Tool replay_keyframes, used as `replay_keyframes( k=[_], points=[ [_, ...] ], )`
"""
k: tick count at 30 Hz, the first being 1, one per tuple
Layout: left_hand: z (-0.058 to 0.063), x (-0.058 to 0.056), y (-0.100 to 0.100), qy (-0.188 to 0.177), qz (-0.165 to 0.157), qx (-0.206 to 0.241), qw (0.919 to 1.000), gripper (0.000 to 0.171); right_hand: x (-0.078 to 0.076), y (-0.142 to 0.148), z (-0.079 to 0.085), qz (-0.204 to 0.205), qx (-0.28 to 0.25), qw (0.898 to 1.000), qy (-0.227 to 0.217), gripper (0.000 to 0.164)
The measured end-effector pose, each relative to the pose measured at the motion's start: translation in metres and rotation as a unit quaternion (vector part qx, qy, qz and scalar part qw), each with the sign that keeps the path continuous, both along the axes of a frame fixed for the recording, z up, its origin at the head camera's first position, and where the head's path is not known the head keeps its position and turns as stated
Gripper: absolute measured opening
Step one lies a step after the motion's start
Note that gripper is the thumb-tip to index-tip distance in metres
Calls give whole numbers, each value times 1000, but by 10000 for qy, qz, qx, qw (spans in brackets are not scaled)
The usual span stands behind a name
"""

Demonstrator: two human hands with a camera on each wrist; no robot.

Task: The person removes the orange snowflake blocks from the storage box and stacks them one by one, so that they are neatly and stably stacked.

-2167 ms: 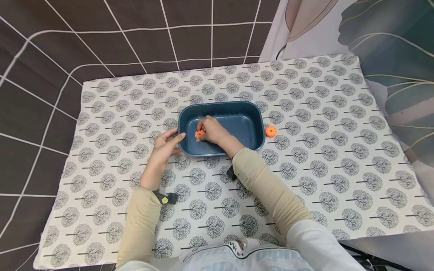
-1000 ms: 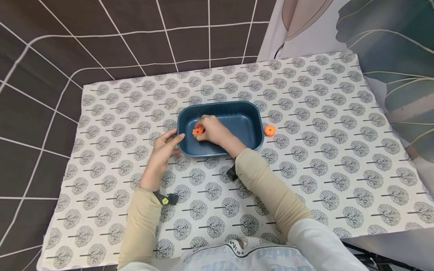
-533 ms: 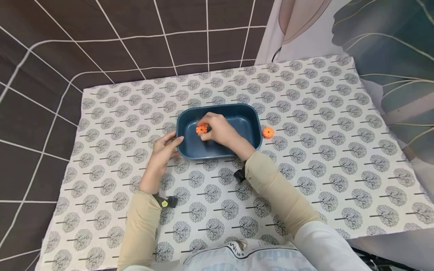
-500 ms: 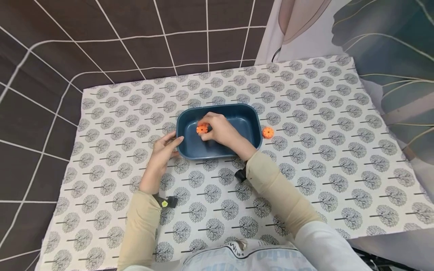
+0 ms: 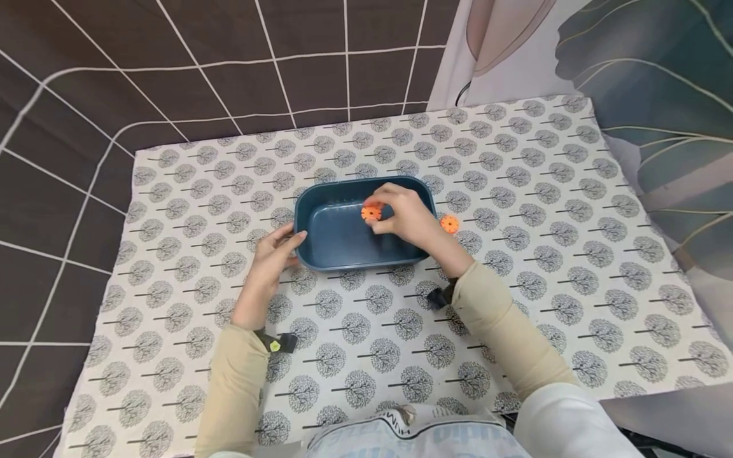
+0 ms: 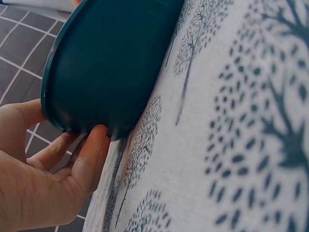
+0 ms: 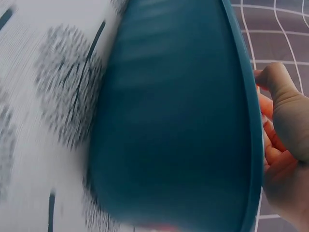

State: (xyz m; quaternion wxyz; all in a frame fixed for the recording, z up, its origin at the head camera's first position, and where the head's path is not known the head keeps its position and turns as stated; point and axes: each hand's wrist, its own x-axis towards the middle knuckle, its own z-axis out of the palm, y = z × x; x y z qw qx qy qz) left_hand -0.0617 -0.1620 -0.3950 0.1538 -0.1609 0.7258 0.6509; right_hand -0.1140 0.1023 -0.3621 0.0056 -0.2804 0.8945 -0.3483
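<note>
A dark blue rectangular basin [image 5: 338,236] with rounded corners sits mid-table in the head view. At its left end, my left hand [image 5: 272,256] grips the rim. The left wrist view shows that thumb at the rim and fingers against the outer wall [image 6: 104,72]. My right hand [image 5: 408,217] pinches an orange notched disc [image 5: 367,214] with a centre hole, above the basin's right half. Whether a second disc is behind it, I cannot tell. In the right wrist view the basin wall [image 7: 178,111] hides the held disc.
Just outside the basin's right end lies another orange notched disc [image 5: 449,224]. A tree-print cloth [image 5: 355,381] covers the table. Dark grid-patterned fabric [image 5: 229,63] hangs behind, with a leaf-patterned curtain [image 5: 647,159] at the right.
My right hand has carried the orange disc from the basin's left part rightwards, over its right half. The left hand keeps its hold on the left end.
</note>
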Motion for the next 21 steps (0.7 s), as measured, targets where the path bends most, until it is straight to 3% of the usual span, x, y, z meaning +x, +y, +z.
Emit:
replay_keyframes(
  k=[10, 21],
  points=[
    [-1, 1, 1, 2, -42, -90, 10000, 56, 7, 41, 5, -332, -210, 9991, 188, 32],
    [1, 2, 1, -37, -43, -64, 10000, 57, 13, 79, 1, -542, -681, 9930, 801, 33]
  ],
)
